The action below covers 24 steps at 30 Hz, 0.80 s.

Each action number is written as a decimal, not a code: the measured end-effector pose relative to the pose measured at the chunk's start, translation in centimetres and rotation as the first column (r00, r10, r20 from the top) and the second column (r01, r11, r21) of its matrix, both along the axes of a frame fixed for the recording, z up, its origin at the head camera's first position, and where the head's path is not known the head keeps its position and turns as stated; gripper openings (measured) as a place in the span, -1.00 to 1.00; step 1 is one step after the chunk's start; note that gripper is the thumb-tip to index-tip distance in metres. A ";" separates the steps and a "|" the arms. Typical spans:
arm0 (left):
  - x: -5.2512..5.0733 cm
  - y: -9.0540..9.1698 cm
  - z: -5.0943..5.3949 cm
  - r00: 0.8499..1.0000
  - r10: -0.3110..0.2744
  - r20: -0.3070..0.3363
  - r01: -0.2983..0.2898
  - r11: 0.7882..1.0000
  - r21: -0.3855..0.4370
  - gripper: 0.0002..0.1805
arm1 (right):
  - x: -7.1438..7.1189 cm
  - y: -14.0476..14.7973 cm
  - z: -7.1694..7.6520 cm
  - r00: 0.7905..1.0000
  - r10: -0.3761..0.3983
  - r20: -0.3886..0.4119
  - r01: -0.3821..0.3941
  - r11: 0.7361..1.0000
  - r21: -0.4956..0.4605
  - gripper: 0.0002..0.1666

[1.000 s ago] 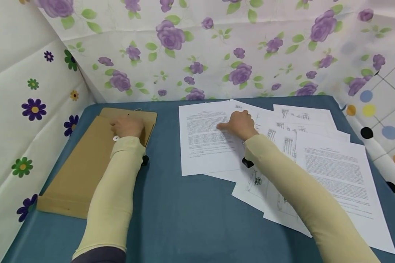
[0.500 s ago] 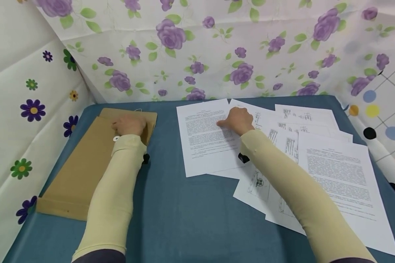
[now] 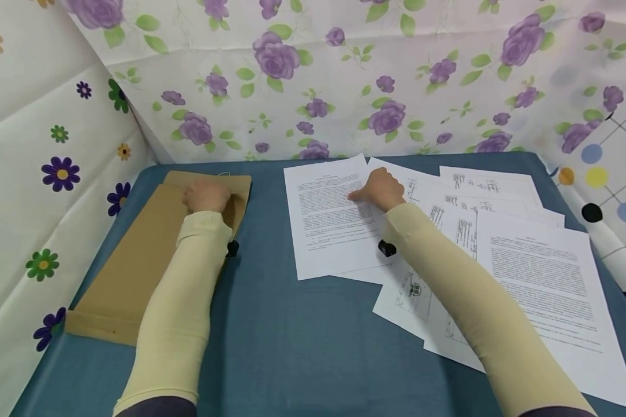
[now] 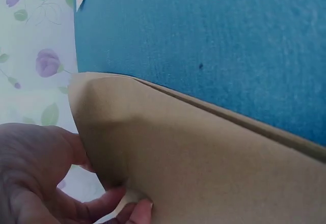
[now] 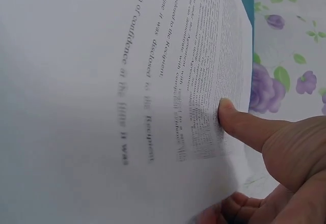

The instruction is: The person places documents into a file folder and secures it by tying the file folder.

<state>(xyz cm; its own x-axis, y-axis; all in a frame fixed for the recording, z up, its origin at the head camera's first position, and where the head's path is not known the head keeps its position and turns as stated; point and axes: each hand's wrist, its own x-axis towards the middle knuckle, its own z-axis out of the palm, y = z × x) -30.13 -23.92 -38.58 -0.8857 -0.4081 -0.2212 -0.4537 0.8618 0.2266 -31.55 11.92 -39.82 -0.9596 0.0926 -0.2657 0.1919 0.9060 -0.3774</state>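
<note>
A brown paper envelope point(image 3: 130, 260) lies slanted at the left of the table. My left hand point(image 3: 207, 196) grips it by the open end; in the left wrist view the fingers point(image 4: 97, 206) curl at the rim of the envelope point(image 4: 204, 152), whose edge bows up. My right hand point(image 3: 381, 188) pinches a printed sheet point(image 3: 326, 231) by its right edge. In the right wrist view the thumb point(image 5: 247, 124) presses on the text side of the sheet point(image 5: 76, 107), and the other fingers are partly hidden behind its edge.
Several more printed sheets point(image 3: 542, 278) overlap at the right, some with drawings, partly covered by my right forearm. Blue cloth covers the table point(image 3: 292, 347). Flowered sheeting point(image 3: 313, 75) rises along the back, with patterned sheeting at both sides.
The printed sheet has turned slightly, its lower edge swinging a little to the right, with my right hand on it. My left hand stays at the envelope's end. The view has shifted slightly.
</note>
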 end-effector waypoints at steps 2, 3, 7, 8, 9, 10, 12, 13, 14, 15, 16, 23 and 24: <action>0.1 -0.1 0.1 1.000 -0.013 -0.004 0.013 1.000 0.005 -0.41 | 0.1 0.1 0.0 1.000 -0.013 -0.011 0.013 1.000 -0.023 -0.09; 0.2 -0.2 0.1 1.000 -0.022 -0.008 0.022 1.000 0.013 -0.41 | 0.1 0.2 0.0 1.000 -0.018 -0.019 0.017 0.999 -0.035 -0.14; 0.6 -0.3 0.5 0.997 -0.077 0.004 0.076 0.994 0.074 -0.56 | 0.5 0.6 0.0 0.999 -0.036 -0.035 0.032 0.994 -0.101 -0.34; 0.6 -0.3 0.6 0.994 -0.105 0.016 0.103 0.992 0.077 -0.62 | 0.7 0.7 0.1 0.999 -0.040 -0.032 0.035 0.990 -0.137 -0.37; 0.7 -0.2 0.7 0.990 -0.135 0.033 0.132 0.988 0.074 -0.66 | 0.9 0.9 0.1 0.999 -0.041 -0.029 0.035 0.983 -0.180 -0.42; 0.7 -0.1 0.8 0.984 -0.172 0.056 0.168 0.984 0.062 -0.68 | 1.0 1.2 0.1 0.999 -0.042 -0.024 0.035 0.973 -0.228 -0.48; 0.9 0.2 0.9 0.965 -0.243 0.098 0.242 0.970 0.019 -0.67 | 1.4 1.9 0.1 0.999 -0.046 0.001 0.043 0.934 -0.354 -0.61; 0.9 0.4 0.8 0.961 -0.255 0.103 0.254 0.967 0.021 -0.65 | 1.5 2.3 0.0 0.999 -0.044 0.016 0.047 0.906 -0.420 -0.68; 1.1 0.6 0.9 0.957 -0.270 0.106 0.270 0.963 0.014 -0.66 | 1.6 2.7 0.0 0.999 -0.042 0.031 0.051 0.878 -0.476 -0.75; 1.3 0.9 0.9 0.954 -0.278 0.108 0.278 0.960 0.015 -0.65 | 1.8 3.1 0.0 0.998 -0.042 0.048 0.060 0.855 -0.515 -0.80; 1.6 1.3 0.9 0.955 -0.278 0.105 0.277 0.961 0.028 -0.64 | 2.0 3.6 0.1 0.997 -0.041 0.065 0.070 0.838 -0.540 -0.84; 3.5 4.3 1.0 0.958 -0.283 0.045 0.274 0.949 0.154 -0.57 | 4.0 6.6 1.1 0.994 -0.028 0.106 0.078 0.862 -0.501 -0.68; 3.7 4.7 0.9 0.956 -0.293 0.033 0.284 0.946 0.158 -0.57 | 4.3 7.0 1.1 0.994 -0.023 0.109 0.074 0.866 -0.495 -0.65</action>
<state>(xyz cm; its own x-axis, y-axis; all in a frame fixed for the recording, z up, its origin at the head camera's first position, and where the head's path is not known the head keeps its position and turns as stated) -26.38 -19.23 -37.68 -0.9453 -0.0955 -0.3119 -0.2062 0.9159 0.3445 -27.23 18.91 -38.69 -0.9246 -0.0308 -0.3797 0.2895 0.5913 -0.7527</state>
